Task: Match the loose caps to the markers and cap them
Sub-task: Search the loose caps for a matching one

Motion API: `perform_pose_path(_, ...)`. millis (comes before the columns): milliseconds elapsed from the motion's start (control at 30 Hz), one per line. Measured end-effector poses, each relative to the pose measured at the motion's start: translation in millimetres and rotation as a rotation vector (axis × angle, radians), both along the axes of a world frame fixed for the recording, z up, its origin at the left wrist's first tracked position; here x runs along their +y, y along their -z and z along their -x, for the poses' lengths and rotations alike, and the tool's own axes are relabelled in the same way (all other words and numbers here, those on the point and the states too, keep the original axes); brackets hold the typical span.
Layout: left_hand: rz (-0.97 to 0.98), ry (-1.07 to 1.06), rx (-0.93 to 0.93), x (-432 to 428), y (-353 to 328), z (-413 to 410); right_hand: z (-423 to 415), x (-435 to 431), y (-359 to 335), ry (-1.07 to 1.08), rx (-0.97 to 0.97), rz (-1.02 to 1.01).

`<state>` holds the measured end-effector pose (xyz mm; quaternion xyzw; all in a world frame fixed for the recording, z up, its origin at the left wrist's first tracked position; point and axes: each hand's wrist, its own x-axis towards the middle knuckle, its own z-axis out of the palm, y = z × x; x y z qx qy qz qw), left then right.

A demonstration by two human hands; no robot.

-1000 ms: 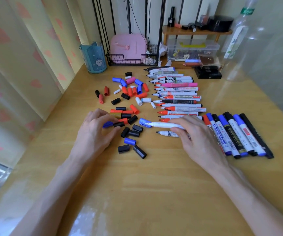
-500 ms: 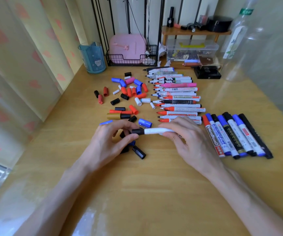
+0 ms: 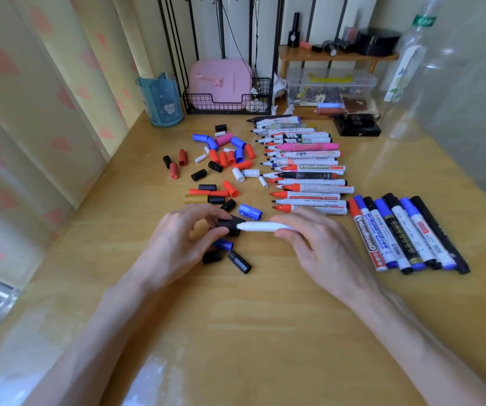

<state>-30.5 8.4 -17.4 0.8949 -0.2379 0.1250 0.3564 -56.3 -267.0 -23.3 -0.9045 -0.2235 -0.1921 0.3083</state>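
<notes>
While the right hand is holding the white marker sideways at mid-frame, the left hand is pinching the black cap on its left-pointing tip.

1. The left hand is palm-down, left of centre, its thumb and curled fingers pinching a black cap.
2. The right hand is palm-down just right of it, its thumb and fingers wrapped round a white marker.
3. The bare left forearm and right forearm reach in from the near corners, angling toward each other.
</notes>
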Motion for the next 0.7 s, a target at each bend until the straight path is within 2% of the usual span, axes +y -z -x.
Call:
perform_pose_path(100,-0.010,-0.112,-0.033,18,0,-6,-6,-8,1,0.088,-0.029,-0.004)
perform_pose_path(200,-0.128,-0.208,-0.071,26,2,-10,-8,-15,4,0.125,-0.030,0.011)
perform_pose_path(300,-0.176,-0.229,-0.066,29,2,-11,-9,-16,4,0.136,-0.027,0.007)
perform_pose_path(467,-0.053,-0.241,-0.025,26,-6,-24,-10,-17,2,0.179,-0.022,0.015)
perform_pose_path(700,-0.041,-0.298,-0.003,-29,-17,-76,-14,-25,-2,0.250,-0.030,0.006)
